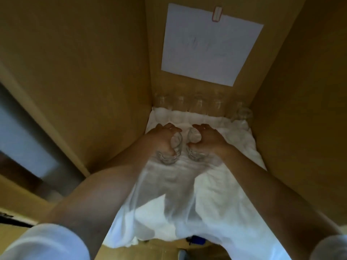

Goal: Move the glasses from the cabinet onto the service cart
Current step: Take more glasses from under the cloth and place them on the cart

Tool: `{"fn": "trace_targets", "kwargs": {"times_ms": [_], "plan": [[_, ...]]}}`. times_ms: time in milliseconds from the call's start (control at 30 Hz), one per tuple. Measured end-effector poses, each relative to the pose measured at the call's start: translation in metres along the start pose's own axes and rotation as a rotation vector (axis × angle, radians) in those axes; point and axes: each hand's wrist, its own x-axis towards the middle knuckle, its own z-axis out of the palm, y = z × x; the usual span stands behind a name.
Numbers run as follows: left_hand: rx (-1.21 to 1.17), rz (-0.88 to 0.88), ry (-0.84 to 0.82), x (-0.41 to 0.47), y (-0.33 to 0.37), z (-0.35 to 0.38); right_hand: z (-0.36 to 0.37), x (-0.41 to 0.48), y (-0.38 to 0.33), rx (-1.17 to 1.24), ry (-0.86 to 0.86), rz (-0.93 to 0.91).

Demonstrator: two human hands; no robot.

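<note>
Left hand (163, 136) grips clear glass tumbler (170, 149); right hand (207, 136) grips second clear tumbler (194, 145). Lift straight, keep glasses apart, clear white cloth liner (216, 184).

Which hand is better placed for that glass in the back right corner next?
Right. Each hand grips a glass, but the right hand lies nearer the corner glass; the left hand would cross.

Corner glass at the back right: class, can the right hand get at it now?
Probably not yet: the right hand grips a glass, though its path to the corner glass looks free.
</note>
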Motion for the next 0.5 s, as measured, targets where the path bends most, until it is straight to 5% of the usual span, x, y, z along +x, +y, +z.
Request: {"fn": "trace_targets", "kwargs": {"times_ms": [100, 300, 500], "plan": [[-0.008, 0.019, 0.058, -0.011, 0.007, 0.007, -0.003, -0.012, -0.006, 0.043, -0.041, 0.057], [0.031, 0.032, 0.191, -0.044, 0.01, 0.021, 0.02, -0.071, -0.025, 0.128, 0.235, 0.177], [0.093, 0.166, 0.202, -0.067, 0.019, 0.03, 0.03, -0.155, -0.026, 0.236, 0.308, 0.337]]}}
